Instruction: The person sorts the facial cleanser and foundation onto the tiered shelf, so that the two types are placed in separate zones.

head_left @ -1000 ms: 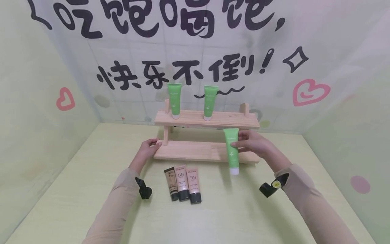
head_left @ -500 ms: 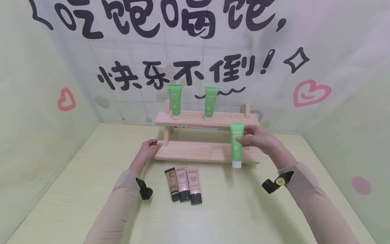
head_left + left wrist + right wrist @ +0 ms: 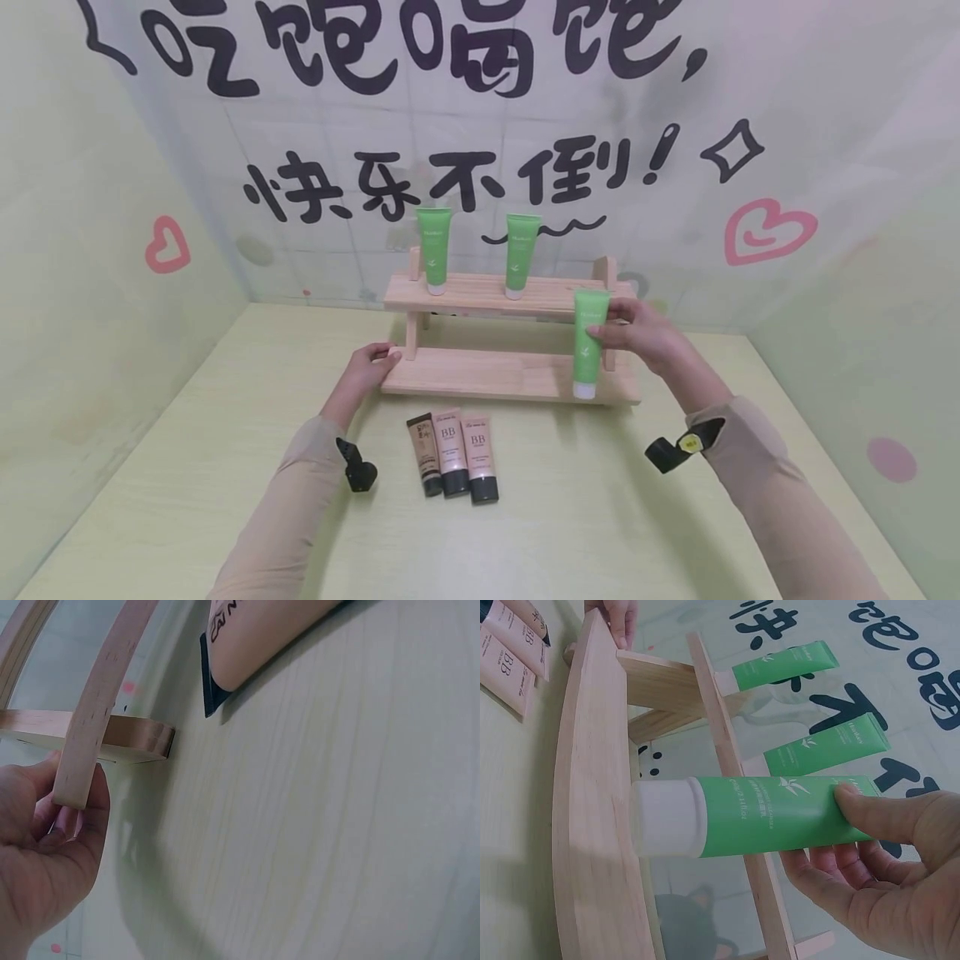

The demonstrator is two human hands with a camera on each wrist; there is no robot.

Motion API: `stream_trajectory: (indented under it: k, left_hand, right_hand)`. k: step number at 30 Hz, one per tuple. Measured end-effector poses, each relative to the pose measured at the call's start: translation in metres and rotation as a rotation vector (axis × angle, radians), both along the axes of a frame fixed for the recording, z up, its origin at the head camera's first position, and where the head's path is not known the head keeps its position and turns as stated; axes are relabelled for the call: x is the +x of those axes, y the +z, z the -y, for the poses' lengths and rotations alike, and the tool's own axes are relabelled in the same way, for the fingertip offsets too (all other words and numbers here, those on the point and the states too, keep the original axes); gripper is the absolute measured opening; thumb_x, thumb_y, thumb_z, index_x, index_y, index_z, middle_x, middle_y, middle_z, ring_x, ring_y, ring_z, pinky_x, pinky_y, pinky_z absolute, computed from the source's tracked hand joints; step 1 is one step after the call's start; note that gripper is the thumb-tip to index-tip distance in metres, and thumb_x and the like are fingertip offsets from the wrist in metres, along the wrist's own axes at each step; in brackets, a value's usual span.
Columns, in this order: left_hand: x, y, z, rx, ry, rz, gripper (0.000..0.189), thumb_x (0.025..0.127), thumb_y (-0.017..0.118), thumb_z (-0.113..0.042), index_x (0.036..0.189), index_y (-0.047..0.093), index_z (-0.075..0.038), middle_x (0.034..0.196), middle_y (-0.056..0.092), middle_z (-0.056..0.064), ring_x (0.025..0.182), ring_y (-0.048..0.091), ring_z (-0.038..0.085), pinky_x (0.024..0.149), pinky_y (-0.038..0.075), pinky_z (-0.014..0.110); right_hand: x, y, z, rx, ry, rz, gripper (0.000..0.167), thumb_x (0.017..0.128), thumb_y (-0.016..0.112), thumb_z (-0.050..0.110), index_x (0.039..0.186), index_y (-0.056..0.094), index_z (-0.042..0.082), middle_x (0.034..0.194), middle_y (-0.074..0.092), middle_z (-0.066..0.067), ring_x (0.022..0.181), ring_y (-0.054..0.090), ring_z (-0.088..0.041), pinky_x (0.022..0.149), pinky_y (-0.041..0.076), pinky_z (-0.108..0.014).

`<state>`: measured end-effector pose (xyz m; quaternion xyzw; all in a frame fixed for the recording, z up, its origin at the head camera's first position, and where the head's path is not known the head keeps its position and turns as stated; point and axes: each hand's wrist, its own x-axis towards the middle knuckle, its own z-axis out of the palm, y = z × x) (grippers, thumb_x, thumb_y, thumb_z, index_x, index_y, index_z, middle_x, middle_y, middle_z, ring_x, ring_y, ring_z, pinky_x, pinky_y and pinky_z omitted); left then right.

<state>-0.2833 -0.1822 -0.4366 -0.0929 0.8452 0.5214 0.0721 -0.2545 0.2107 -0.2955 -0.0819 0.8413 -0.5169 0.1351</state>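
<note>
Green tube (image 3: 587,357) upright in right grip (image 3: 643,336), left grip (image 3: 367,367) holding wooden shelf (image 3: 480,372)

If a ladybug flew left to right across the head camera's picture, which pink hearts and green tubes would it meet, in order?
Left pink heart → left green tube → middle green tube → held green tube → right pink heart.

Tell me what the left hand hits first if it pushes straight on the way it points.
The lower shelf: the left hand grips its left end. Beyond that, the left upright probably comes next, though depth is hard to judge.
</note>
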Motion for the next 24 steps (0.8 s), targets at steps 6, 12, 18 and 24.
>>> stream_trajectory:
  k: [6,12,18,24]
  left_hand:
    - [0.000,0.000,0.000,-0.004,0.001,-0.007,0.048,0.094,0.049,-0.026,0.134,0.041,-0.001,0.135,0.044,0.023,0.125,0.042,0.036,0.104,0.037,0.044]
    - [0.000,0.000,-0.001,-0.007,-0.002,-0.018,0.047,0.094,0.050,-0.026,0.133,0.042,0.000,0.134,0.045,0.023,0.126,0.041,0.036,0.106,0.034,0.045]
    - [0.002,0.002,-0.001,-0.015,-0.009,-0.022,0.046,0.094,0.049,-0.025,0.133,0.042,0.000,0.133,0.046,0.023,0.127,0.040,0.036,0.107,0.033,0.045]
    - [0.003,0.005,-0.002,-0.016,-0.003,-0.011,0.046,0.095,0.048,-0.025,0.134,0.041,0.000,0.135,0.044,0.023,0.127,0.040,0.036,0.106,0.034,0.045]
  right_hand:
    - [-0.001,0.006,0.001,-0.046,-0.066,-0.011,0.058,0.089,0.056,0.010,0.136,0.028,-0.011,0.130,0.040,-0.025,0.083,0.057,0.002,0.082,0.052,-0.019]
    - [-0.006,0.012,-0.002,-0.058,-0.111,-0.047,0.057,0.090,0.055,0.009,0.137,0.028,-0.009,0.132,0.038,-0.025,0.081,0.055,0.005,0.081,0.051,-0.016]
    - [-0.013,0.019,-0.006,-0.045,-0.153,-0.083,0.060,0.090,0.057,0.014,0.138,0.027,-0.007,0.132,0.040,-0.023,0.083,0.055,0.005,0.083,0.051,-0.017]
    - [-0.019,0.028,-0.006,-0.109,-0.191,-0.103,0.062,0.088,0.059,0.016,0.137,0.029,-0.007,0.124,0.047,-0.014,0.086,0.057,0.002,0.082,0.051,-0.016]
